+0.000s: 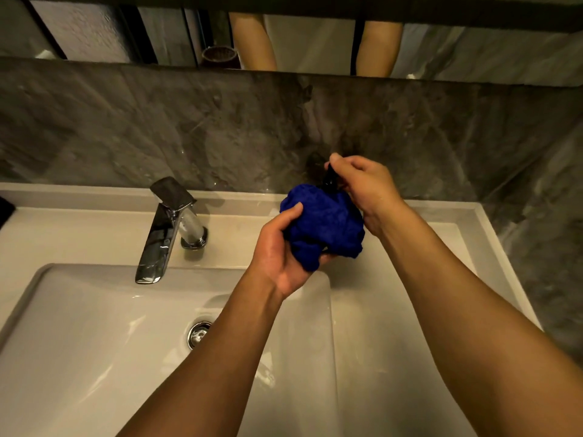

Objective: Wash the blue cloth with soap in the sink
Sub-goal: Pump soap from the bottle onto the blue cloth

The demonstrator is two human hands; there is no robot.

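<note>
Fingers of left hand point(277, 250) curled round bunched blue cloth point(321, 225), held above sink point(94, 326) edge; right hand point(366, 190) fingers pinched dark pump top, just behind cloth.

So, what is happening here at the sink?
A person stands at a white sink. The left hand grips a bunched blue cloth from below, holding it above the sink's right side. The right hand is curled round a small dark object just above the cloth; what it is cannot be told. No water runs from the faucet.
</note>
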